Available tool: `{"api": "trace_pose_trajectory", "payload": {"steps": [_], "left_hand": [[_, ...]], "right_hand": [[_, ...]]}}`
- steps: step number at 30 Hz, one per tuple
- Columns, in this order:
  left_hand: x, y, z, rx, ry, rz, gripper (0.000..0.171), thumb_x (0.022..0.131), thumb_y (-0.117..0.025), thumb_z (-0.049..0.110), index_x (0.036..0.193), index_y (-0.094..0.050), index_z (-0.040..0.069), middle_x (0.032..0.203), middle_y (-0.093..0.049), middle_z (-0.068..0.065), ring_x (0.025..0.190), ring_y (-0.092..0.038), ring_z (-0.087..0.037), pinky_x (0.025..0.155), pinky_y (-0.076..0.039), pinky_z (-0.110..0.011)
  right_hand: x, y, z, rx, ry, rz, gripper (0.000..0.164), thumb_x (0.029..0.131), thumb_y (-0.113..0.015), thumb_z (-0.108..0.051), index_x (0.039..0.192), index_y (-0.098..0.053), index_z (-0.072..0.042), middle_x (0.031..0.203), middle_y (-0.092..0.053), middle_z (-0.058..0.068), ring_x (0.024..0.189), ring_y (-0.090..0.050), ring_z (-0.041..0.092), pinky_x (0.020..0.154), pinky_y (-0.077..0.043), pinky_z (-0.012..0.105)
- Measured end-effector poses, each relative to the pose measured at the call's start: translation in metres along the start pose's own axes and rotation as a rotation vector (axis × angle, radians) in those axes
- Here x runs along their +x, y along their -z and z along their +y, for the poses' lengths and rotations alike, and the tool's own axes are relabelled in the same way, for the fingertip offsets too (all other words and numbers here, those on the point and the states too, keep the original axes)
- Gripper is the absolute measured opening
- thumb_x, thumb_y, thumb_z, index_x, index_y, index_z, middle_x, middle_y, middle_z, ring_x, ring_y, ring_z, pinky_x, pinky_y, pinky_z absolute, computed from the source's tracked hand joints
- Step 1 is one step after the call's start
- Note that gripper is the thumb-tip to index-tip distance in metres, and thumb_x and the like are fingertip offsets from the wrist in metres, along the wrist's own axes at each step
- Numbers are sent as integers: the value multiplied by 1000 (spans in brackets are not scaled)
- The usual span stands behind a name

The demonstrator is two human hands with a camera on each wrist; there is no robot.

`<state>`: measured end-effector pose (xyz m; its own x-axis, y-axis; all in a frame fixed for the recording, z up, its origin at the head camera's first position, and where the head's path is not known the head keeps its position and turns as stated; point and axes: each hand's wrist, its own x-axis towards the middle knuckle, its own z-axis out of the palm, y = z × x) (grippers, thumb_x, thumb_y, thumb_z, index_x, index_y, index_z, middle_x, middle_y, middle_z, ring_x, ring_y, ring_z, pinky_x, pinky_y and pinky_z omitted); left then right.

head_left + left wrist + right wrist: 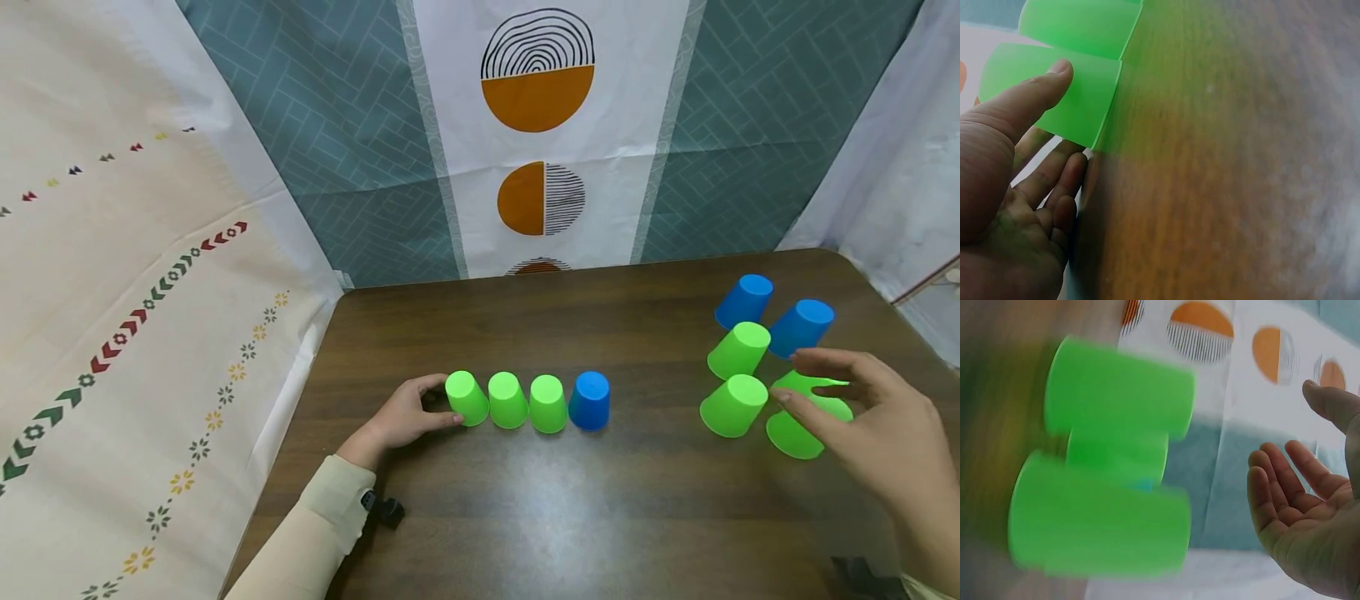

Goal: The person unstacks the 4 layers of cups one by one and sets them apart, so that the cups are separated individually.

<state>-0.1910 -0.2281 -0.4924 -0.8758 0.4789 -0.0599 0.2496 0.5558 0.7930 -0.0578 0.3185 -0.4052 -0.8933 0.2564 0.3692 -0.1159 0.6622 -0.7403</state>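
Upside-down plastic cups stand on the wooden table in two groups. My left hand [408,417] holds the leftmost green cup [467,398] of a row, thumb on its near side and fingers at its far side; in the left wrist view the thumb lies across this green cup [1091,94]. To its right stand a second green cup [507,402], a third green cup [548,405] and a blue cup [589,402]. My right hand [873,417] hovers with nothing in it, partly hiding a green cup [795,435]; the right wrist view shows this hand [1310,519] apart from the cups.
Beside the right hand stand a near green cup [733,407], a green cup [738,350] behind it, and two blue cups, one farther back [744,302] and one to its right [802,329]. A patterned cloth [352,150] hangs behind the table [555,517].
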Motion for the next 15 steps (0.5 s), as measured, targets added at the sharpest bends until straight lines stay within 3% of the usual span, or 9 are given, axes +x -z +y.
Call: {"api": "trace_pose_trajectory", "payload": {"steps": [3,5,9,12,15], "left_hand": [[-1,0,1,-1,-3,-2,58,86,-90,30,137,-66,17,124,-68,5,116,-61,-18,102,-49,-46],[-1,0,1,-4,-4,0,58,86,-90,30,138,-66,16,124,-68,4,117,-61,-19,102,-48,-47],[-1,-1,0,-1,-10,2,58,87,-90,30,138,-66,16,125,-68,5,118,-61,-19,102,-49,-46],[0,-1,0,-2,-3,3,58,86,-90,30,138,-66,17,125,-68,6,118,-61,-18,103,-48,-46],[0,-1,0,-7,8,1,58,86,-90,30,137,-66,18,124,-68,6,118,-61,-17,103,-48,-45]], "right_hand": [[4,-12,-18,-37,-12,-127,53,88,-89,-28,135,-67,-20,121,-65,-22,96,-56,-16,74,-41,7],[7,-26,-29,-26,30,-185,55,88,-89,-30,137,-65,-21,125,-68,-12,98,-58,-14,77,-42,7],[11,-56,-45,11,110,-292,61,87,-89,-31,140,-62,-18,130,-69,2,107,-68,10,86,-44,8],[15,-78,-51,16,170,-376,66,88,-88,-33,143,-59,-13,134,-67,8,112,-68,31,94,-54,28],[19,-99,-53,38,195,-461,71,88,-89,-33,145,-55,-8,137,-64,14,115,-67,40,95,-55,53]]}}
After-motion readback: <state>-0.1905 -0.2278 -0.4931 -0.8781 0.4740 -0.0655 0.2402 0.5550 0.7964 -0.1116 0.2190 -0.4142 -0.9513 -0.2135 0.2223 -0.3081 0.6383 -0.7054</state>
